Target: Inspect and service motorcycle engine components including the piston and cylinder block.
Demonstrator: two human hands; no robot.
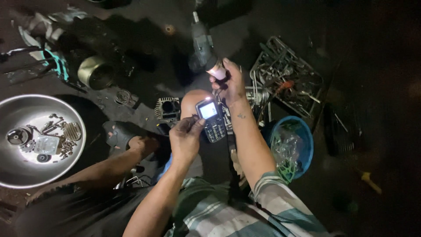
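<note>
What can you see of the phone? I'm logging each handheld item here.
The phone is a small dark bar handset, plastic by its look, with a lit pale screen above a keypad. It is tilted, screen up, over the person's knee. The left hand pinches its lower left edge; the right hand is above it, apart.

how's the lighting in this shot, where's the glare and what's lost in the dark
Head view: one small light near the right hand throws harsh glare on the metal bowl and the parts tray; the phone in the left hand has a blown-out screen; the right edge and top corners sink into near black, grainy and soft.
</note>
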